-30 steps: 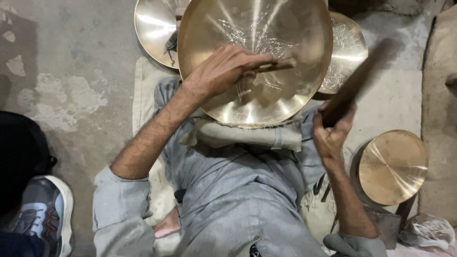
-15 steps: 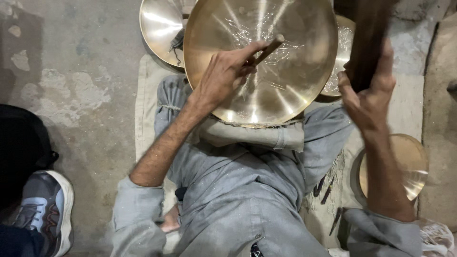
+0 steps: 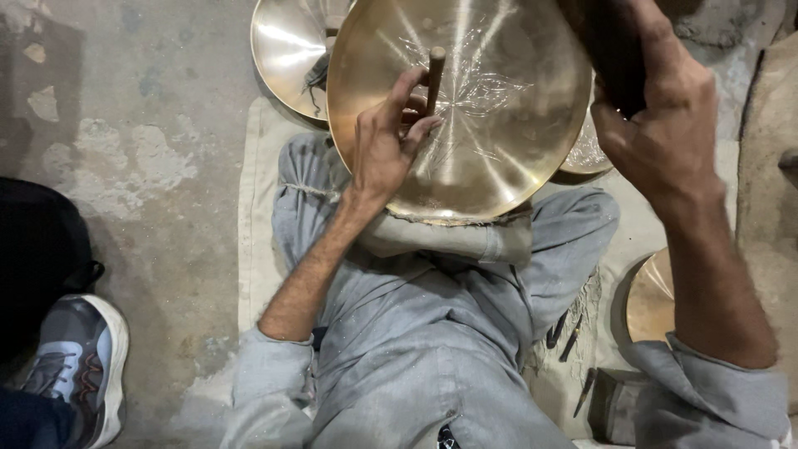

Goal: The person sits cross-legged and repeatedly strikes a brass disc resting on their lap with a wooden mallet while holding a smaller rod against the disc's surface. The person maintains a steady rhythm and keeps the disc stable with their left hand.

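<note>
A large brass dish point(image 3: 490, 125) rests tilted on the seated person's lap, on a roll of grey cloth point(image 3: 449, 237) across the legs, in the far middle of the scene. Fine scratched lines fan out over its shining inner face. The left hand point(image 3: 391, 145) lies on the dish's left part, fingers curled around a short chisel point(image 3: 435, 75) whose tip stands against the metal near the centre of the pattern. The right hand point(image 3: 657, 125) is raised at the far right, closed tight around a dark hammer handle point(image 3: 611, 50), above the dish's right rim. A second brass dish point(image 3: 287, 50) lies on the floor behind, far left, partly covered by the first, and another brass piece point(image 3: 648, 303) shows at the right, beside the right forearm. A few small tools point(image 3: 569, 337) lie on the pale mat point(image 3: 253, 208) under the legs. At the near left, someone else's grey shoe point(image 3: 79, 362) stands on the concrete floor point(image 3: 141, 150).
</note>
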